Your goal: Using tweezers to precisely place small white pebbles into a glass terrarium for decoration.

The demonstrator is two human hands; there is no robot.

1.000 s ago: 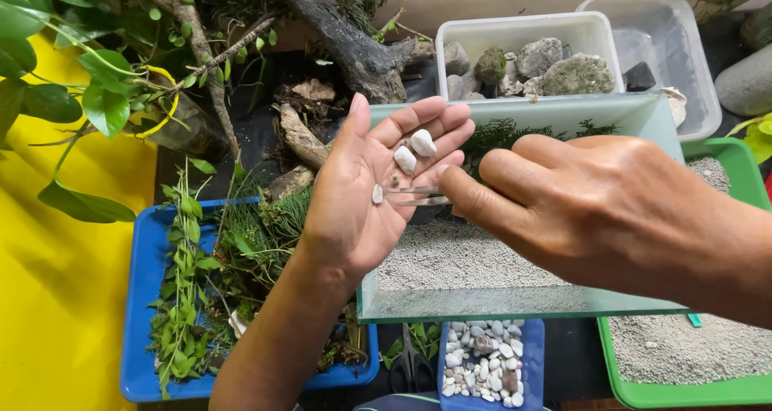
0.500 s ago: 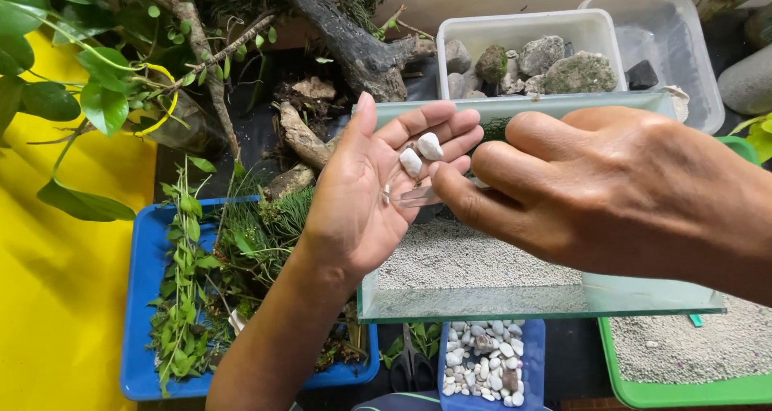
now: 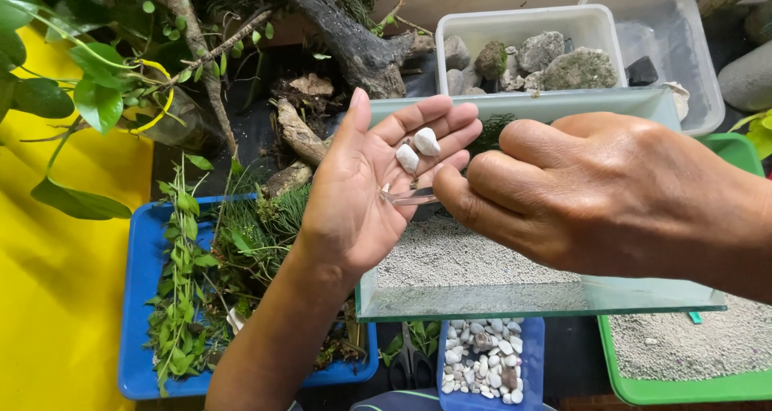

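While held palm-up above the near-left corner of the glass tank (image 3: pixel 515 305), cradling two white pebbles (image 3: pixel 416 150) on the fingers of the left hand (image 3: pixel 358 202): spread flat, nothing clenched, the pebbles merely lying there, side by side and almost touching. Pinching a pair of clear tweezers (image 3: pixel 408 195) in the right hand (image 3: pixel 595 194), thumb and forefinger closed on the shafts, other fingers curled in, tips resting against the left palm just below the pebbles. Cannot tell whether anything small sits between those tips.

As to progress, judging from how things lie: already spread, a pale grey gravel bed (image 3: pixel 458 258) over the tank floor, with a tuft of green (image 3: pixel 490 129) at the far wall. Nowhere on that visible gravel, any white pebble. So, by appearance, an early stage: both pebbles yet to leave the palm, and many more heaped in the small blue tub (image 3: pixel 537 359) on the bench just in front of the tank.

Lying apart from both hands: leafy cuttings in the blue tray (image 3: pixel 133 314) to the left, mossy rocks in the white box (image 3: pixel 515 21) behind the tank, dark driftwood (image 3: pixel 346 41) beyond the fingertips. Partly hidden between tray and tub, scissors (image 3: pixel 410 371). More grey gravel in the green tray (image 3: pixel 683 392) at right.
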